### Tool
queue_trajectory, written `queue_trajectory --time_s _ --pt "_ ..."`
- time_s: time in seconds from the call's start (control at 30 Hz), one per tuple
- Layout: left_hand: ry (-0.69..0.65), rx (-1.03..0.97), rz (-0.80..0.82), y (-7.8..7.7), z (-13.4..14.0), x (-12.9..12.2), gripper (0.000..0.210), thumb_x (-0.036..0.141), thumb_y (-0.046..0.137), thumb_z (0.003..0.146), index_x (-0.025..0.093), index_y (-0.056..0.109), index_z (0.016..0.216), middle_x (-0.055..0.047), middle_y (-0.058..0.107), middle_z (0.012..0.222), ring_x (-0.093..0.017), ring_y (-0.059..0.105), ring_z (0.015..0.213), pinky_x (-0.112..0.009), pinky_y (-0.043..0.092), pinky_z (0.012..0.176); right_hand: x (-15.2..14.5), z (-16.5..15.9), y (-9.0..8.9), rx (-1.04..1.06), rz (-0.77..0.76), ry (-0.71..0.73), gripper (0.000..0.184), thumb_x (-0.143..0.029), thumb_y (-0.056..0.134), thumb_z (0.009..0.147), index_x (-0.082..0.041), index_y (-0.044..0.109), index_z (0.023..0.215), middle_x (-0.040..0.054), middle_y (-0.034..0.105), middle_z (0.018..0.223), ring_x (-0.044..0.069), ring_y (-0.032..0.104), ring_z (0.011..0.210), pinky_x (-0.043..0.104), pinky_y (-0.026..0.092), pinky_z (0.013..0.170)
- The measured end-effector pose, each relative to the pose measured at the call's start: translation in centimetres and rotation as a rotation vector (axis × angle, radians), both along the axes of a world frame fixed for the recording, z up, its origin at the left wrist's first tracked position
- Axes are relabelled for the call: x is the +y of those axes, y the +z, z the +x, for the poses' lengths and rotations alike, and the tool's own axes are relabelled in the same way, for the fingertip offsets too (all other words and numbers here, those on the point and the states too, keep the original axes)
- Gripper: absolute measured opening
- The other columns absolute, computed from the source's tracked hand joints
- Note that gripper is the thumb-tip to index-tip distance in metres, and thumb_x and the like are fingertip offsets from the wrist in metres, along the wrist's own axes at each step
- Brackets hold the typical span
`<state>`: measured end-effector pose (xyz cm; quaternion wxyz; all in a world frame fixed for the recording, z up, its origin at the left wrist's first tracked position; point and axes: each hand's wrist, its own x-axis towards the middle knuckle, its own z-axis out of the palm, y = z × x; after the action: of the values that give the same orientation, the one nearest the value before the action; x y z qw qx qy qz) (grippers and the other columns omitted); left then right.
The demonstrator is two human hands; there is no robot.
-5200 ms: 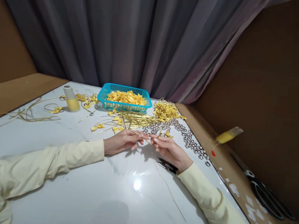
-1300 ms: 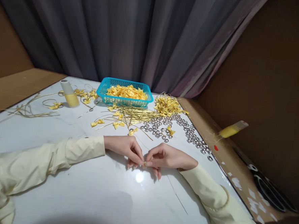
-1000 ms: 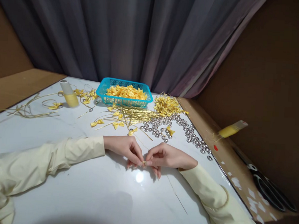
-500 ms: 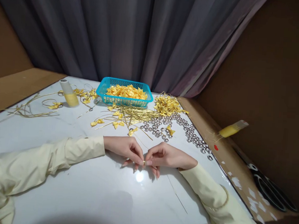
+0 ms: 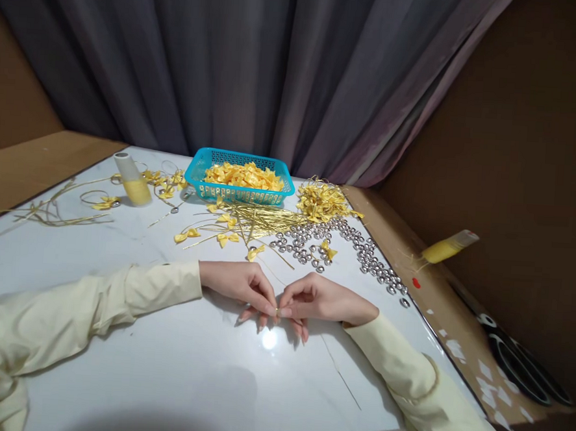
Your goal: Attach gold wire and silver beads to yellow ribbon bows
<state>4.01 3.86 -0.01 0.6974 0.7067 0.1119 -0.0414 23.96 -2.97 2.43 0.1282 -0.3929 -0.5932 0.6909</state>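
Over the white tabletop (image 5: 175,378), my left hand (image 5: 242,287) and my right hand (image 5: 324,301) meet fingertip to fingertip. Both are closed in a pinch on a thin gold cord (image 5: 277,312), of which only a tiny bit shows between the fingers. A thin strand (image 5: 341,373) runs out below my right hand toward the lower right, and another fine line shows above the fingers. Just beyond the hands lies a yellow ribbon bow (image 5: 255,252) with a silver bead by it.
Behind stands a blue basket (image 5: 193,176) of yellow bows. Gold cords (image 5: 268,219), silver beads (image 5: 375,266) and a pile of corded bows (image 5: 322,201) lie nearby. A yellow thread spool (image 5: 137,190) is left; another spool (image 5: 449,247) and black-handled scissors (image 5: 517,366) are right.
The hands stay in nearly the same place. Slightly less of the gold cord shows between the fingertips, which sit a touch closer together.
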Motion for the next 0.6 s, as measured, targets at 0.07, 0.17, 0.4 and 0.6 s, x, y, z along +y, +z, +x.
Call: queue_trajectory --time_s 0.07,0.17,0.4,0.6 --pt "0.002 -0.007 -0.016 0.1 0.0 0.1 0.023 0.034 0.063 0.081 0.015 0.074 0.085 -0.005 0.071 0.071 -0.006 0.052 0.047 -0.017 0.034 0.044 0.0 0.1 0.0 -0.025 0.019 -0.004 0.03 -0.041 0.068 0.075 -0.012 0.063 0.077 -0.0036 0.059 0.051 0.008 0.054 0.041 0.02 0.048 0.047" --pt "0.035 -0.024 -0.066 0.2 0.1 0.2 0.022 0.032 0.063 0.081 0.014 0.074 0.086 -0.007 0.072 0.074 -0.006 0.052 0.046 -0.016 0.026 0.038 0.0 0.3 0.2 -0.122 0.209 -0.021 0.027 -0.039 0.067 0.075 -0.013 0.064 0.082 -0.0014 0.061 0.06 0.009 0.056 0.05 0.02 0.046 0.048" --pt "0.126 -0.026 -0.252 -0.3 0.1 0.9 0.018 0.026 0.064 0.078 0.012 0.074 0.084 -0.01 0.073 0.08 -0.006 0.053 0.045 -0.017 0.014 0.032 -0.7 0.0 0.8 -0.284 0.844 -0.129 0.01 -0.02 0.055 0.082 -0.016 0.064 0.087 0.0019 0.064 0.072 0.011 0.056 0.06 0.021 0.043 0.053" --pt "0.161 -0.051 -0.386 -0.7 0.0 1.4 0.017 0.025 0.065 0.076 0.011 0.074 0.081 -0.009 0.072 0.074 -0.005 0.051 0.042 -0.016 0.013 0.029 -0.8 -0.2 -0.9 -0.317 1.351 -0.119 0.017 -0.012 0.045 0.088 -0.014 0.061 0.092 0.0057 0.064 0.076 0.012 0.056 0.063 0.023 0.044 0.056"
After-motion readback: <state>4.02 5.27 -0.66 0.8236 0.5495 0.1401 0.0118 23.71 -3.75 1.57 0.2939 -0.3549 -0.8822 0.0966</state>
